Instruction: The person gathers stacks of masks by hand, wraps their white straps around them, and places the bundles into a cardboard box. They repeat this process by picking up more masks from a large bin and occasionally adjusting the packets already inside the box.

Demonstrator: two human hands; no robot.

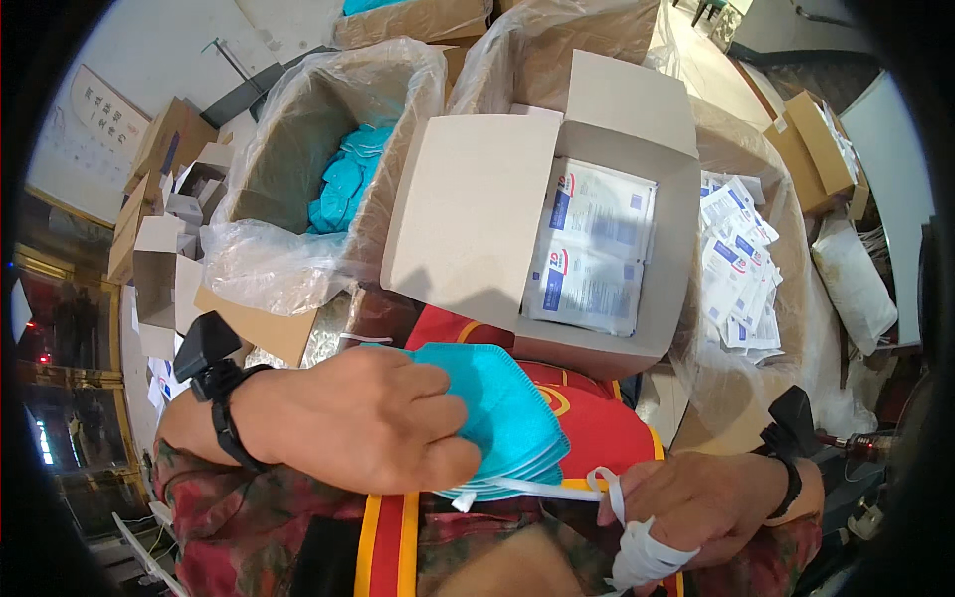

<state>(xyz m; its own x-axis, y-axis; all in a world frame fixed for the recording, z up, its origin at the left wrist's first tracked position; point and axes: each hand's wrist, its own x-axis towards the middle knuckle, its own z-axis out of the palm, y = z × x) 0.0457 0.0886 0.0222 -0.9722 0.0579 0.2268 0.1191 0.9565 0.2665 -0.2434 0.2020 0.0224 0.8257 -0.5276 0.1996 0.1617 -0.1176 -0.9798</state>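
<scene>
A stack of teal folded face masks lies over my lap at the centre. My left hand is closed in a fist at the stack's left side, gripping it; the fingertips are hidden. From the stack's lower edge a white elastic strap runs taut to the right. My right hand is closed on that strap, which loops by the fingers. White tape is wrapped around a digit of the right hand. Both wrists wear black bands with a dark device.
Ahead, an open carton holds white printed packets. To its left, a plastic-lined box contains loose teal masks. Another lined box at right holds scattered packets. Small cartons stack at far left.
</scene>
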